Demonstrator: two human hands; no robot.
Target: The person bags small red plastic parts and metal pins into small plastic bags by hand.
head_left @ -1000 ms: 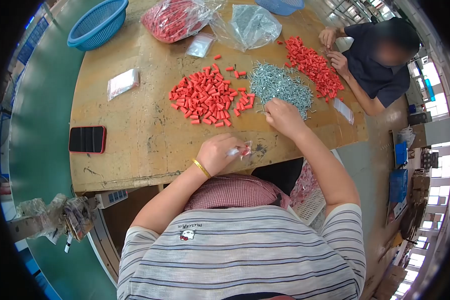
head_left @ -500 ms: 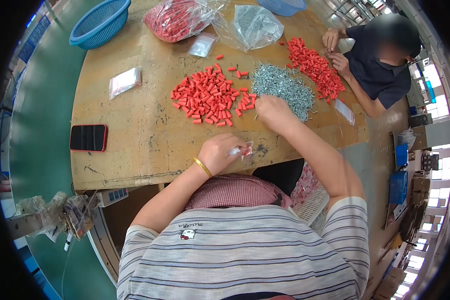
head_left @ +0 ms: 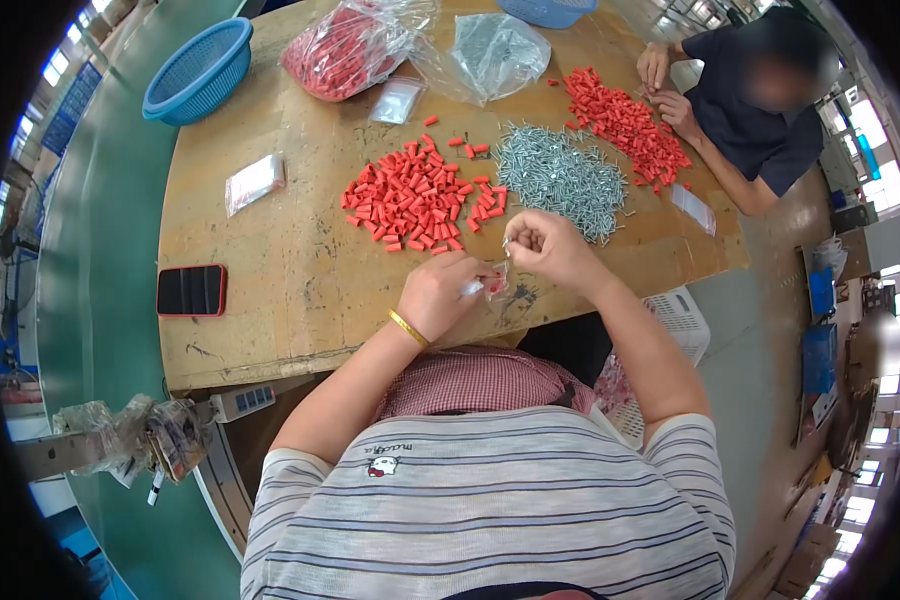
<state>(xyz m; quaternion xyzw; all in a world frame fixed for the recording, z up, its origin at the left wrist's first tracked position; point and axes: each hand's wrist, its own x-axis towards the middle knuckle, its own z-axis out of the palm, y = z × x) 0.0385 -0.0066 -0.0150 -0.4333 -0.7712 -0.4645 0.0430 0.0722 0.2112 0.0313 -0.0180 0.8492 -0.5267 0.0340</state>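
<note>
My left hand (head_left: 438,295), with a gold bracelet at the wrist, is closed on a small clear plastic bag (head_left: 497,284) with something red inside. Just right of the bag's top, my right hand (head_left: 548,247) pinches a small silver screw (head_left: 507,246). Beyond my hands lies a heap of red plastic tubes (head_left: 410,195), with a few loose ones at its right side. The pile of silver screws (head_left: 560,175) is spread behind my right hand.
A second red heap (head_left: 625,125) lies near a co-worker (head_left: 760,100) at the right. Around the table are a phone (head_left: 191,290), packets of clear bags (head_left: 255,184), a large bag of red tubes (head_left: 345,55), an empty-looking plastic bag (head_left: 498,55) and a blue basket (head_left: 200,75).
My right hand has moved from the edge of the screw pile toward the small bag, with a screw now visible in its fingers. The camera view has shifted slightly.
</note>
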